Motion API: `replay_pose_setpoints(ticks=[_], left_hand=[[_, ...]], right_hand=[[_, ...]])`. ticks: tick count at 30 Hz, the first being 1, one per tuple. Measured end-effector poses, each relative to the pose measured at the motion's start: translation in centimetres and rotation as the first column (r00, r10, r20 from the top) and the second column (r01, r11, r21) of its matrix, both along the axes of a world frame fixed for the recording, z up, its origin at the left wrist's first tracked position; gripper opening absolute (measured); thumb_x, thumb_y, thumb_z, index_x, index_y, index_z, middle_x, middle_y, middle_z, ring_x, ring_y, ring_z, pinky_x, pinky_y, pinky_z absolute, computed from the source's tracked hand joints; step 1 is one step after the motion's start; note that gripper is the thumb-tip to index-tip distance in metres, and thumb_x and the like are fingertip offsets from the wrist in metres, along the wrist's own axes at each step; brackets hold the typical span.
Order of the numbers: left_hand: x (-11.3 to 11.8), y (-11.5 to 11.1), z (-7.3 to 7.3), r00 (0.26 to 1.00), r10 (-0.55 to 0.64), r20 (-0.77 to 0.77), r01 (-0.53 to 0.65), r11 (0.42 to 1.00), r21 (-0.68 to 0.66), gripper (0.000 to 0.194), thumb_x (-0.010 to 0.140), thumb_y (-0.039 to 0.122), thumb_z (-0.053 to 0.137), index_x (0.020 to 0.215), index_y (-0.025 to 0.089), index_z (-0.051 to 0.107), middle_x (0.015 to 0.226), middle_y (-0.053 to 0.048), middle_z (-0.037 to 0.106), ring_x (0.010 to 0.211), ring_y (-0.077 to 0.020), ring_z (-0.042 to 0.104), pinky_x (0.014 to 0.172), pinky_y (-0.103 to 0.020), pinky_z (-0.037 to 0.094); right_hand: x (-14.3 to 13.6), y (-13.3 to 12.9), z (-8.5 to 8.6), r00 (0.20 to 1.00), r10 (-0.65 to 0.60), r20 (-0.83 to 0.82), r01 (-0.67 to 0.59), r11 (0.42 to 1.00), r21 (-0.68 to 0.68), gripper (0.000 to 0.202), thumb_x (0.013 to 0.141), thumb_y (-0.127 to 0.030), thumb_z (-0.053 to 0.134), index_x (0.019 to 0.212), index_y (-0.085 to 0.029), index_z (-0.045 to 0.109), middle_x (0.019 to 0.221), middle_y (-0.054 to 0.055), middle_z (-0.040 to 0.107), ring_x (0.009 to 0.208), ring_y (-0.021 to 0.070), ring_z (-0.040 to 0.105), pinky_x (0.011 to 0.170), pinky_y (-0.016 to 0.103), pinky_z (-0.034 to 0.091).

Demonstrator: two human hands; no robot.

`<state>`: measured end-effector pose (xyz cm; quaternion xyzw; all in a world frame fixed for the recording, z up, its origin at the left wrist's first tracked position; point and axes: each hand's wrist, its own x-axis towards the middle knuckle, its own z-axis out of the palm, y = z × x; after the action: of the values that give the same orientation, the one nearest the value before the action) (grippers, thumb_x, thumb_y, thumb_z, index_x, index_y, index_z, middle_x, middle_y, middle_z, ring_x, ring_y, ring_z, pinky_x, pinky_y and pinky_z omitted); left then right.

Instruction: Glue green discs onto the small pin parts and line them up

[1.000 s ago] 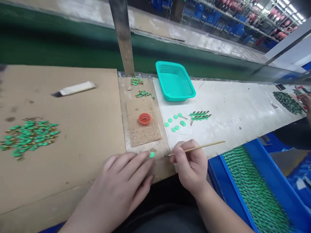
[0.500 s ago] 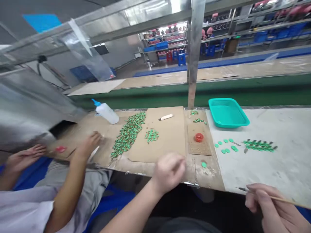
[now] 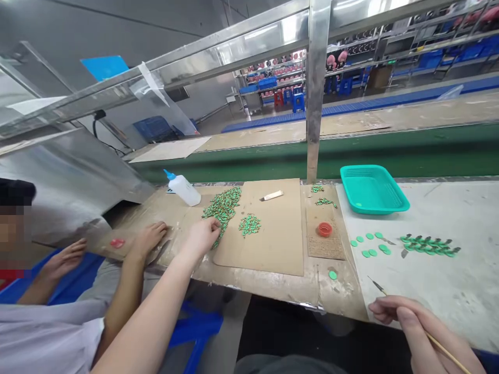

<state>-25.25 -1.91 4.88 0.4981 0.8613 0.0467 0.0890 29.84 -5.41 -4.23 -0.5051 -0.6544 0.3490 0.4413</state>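
Note:
My left hand (image 3: 201, 237) reaches over the lower right side of the long pile of small green and brown pieces (image 3: 226, 202). Its fingers are pinched together, and whatever may be between them is too small to make out. At the lower right, my right hand (image 3: 413, 319) grips a thin brush (image 3: 440, 345), its dark tip pointing up and left above the pale sheet's front edge. A smaller pile of green pieces (image 3: 250, 224) lies on the cardboard (image 3: 273, 249). Green discs (image 3: 372, 253) and rows of green pieces with dark tips (image 3: 431, 245) lie on the pale sheet (image 3: 424, 280).
Behind stand a white bottle (image 3: 185, 190) with a blue nozzle and a teal tray (image 3: 374, 189). A red cap (image 3: 324, 229) sits on a small board, near a metal post (image 3: 315, 93). A co-worker's hands (image 3: 150, 239) are at the left.
My left hand has moved left, from the cardboard's front edge to the long pile. My right hand still holds the brush, slightly further left. The view has shifted.

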Motion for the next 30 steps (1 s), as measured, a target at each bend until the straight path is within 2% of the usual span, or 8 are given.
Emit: replay_pose_setpoints(ticks=[4, 9, 14, 19, 22, 24, 26, 30], left_hand=[[-0.4, 0.0, -0.9, 1.000, -0.029, -0.003, 0.029, 0.999, -0.014, 0.045, 0.108, 0.048, 0.076, 0.143, 0.021, 0.070, 0.145, -0.012, 0.073, 0.124, -0.0271, 0.075, 0.106, -0.051, 0.067], [-0.6, -0.2, -0.9, 0.997, -0.076, 0.010, 0.076, 0.997, -0.002, 0.043, 0.108, 0.049, 0.075, 0.141, 0.022, 0.071, 0.146, -0.011, 0.072, 0.126, -0.0275, 0.074, 0.108, -0.052, 0.066], [0.0, 0.3, -0.1, 0.995, -0.050, 0.090, 0.045, 0.998, 0.050, 0.042, 0.108, 0.049, 0.075, 0.141, 0.023, 0.071, 0.147, -0.011, 0.072, 0.127, -0.0275, 0.073, 0.108, -0.052, 0.066], [1.4, 0.5, 1.6, 0.952, 0.024, 0.306, -0.078, 0.983, 0.165, 0.040, 0.108, 0.048, 0.075, 0.137, 0.020, 0.071, 0.139, -0.010, 0.074, 0.118, -0.0249, 0.075, 0.101, -0.048, 0.068], [5.1, 0.0, 2.4, 0.855, -0.028, 0.517, -0.123, 0.959, 0.256, 0.042, 0.106, 0.059, 0.074, 0.116, 0.018, 0.073, 0.104, -0.003, 0.074, 0.087, -0.0167, 0.070, 0.079, -0.035, 0.063], [9.6, -0.5, 2.2, 0.736, -0.116, 0.667, -0.116, 0.949, 0.294, 0.059, 0.092, 0.079, 0.078, 0.099, 0.020, 0.070, 0.078, 0.003, 0.061, 0.067, -0.0127, 0.056, 0.063, -0.028, 0.052], [15.1, -1.3, 1.4, 0.583, -0.192, 0.789, -0.086, 0.952, 0.295, 0.069, 0.081, 0.088, 0.080, 0.099, 0.022, 0.069, 0.077, 0.003, 0.059, 0.067, -0.0125, 0.053, 0.062, -0.027, 0.048], [24.6, -3.2, 0.1, 0.346, -0.232, 0.909, -0.021, 0.967, 0.255, 0.060, 0.084, 0.081, 0.083, 0.098, 0.023, 0.074, 0.072, 0.003, 0.058, 0.064, -0.0126, 0.051, 0.059, -0.026, 0.048]], right_hand=[[-0.1, 0.1, 0.3, 0.999, 0.001, 0.033, -0.001, 1.000, 0.006, 0.044, 0.111, -0.062, 0.067, 0.102, -0.027, 0.091, 0.091, 0.005, 0.092, 0.076, 0.0240, 0.092, 0.075, 0.021, 0.075], [-1.9, 0.1, 1.9, 0.998, -0.047, 0.030, 0.046, 0.998, 0.038, 0.053, 0.112, -0.067, 0.062, 0.094, -0.026, 0.090, 0.085, 0.005, 0.091, 0.071, 0.0221, 0.091, 0.072, 0.018, 0.073], [-2.6, 0.3, 2.9, 1.000, -0.028, 0.008, 0.027, 0.996, 0.087, 0.051, 0.111, -0.065, 0.065, 0.090, -0.026, 0.090, 0.084, 0.006, 0.091, 0.069, 0.0229, 0.090, 0.069, 0.019, 0.074], [-1.9, 0.4, 2.3, 1.000, -0.017, -0.013, 0.018, 0.997, 0.076, 0.049, 0.110, -0.064, 0.066, 0.091, -0.026, 0.090, 0.084, 0.007, 0.091, 0.069, 0.0249, 0.090, 0.068, 0.023, 0.075], [-2.2, 0.3, 2.4, 0.999, 0.006, -0.038, -0.006, 1.000, 0.002, 0.043, 0.112, -0.058, 0.065, 0.101, -0.025, 0.090, 0.091, 0.009, 0.091, 0.076, 0.0256, 0.091, 0.072, 0.026, 0.076], [-3.5, 0.2, 3.5, 0.996, 0.017, -0.087, -0.019, 1.000, -0.023, 0.037, 0.114, -0.051, 0.064, 0.107, -0.025, 0.089, 0.092, 0.008, 0.091, 0.078, 0.0238, 0.090, 0.074, 0.026, 0.076], [-5.6, 0.3, 5.2, 0.990, 0.018, -0.137, -0.018, 1.000, -0.005, 0.027, 0.113, -0.043, 0.067, 0.106, -0.028, 0.088, 0.098, 0.006, 0.091, 0.086, 0.0224, 0.090, 0.082, 0.027, 0.075], [-9.4, 1.4, 8.3, 0.956, 0.093, -0.278, -0.078, 0.995, 0.067, 0.011, 0.102, -0.024, 0.076, 0.108, -0.026, 0.085, 0.103, 0.005, 0.088, 0.094, 0.0211, 0.085, 0.088, 0.030, 0.071]])
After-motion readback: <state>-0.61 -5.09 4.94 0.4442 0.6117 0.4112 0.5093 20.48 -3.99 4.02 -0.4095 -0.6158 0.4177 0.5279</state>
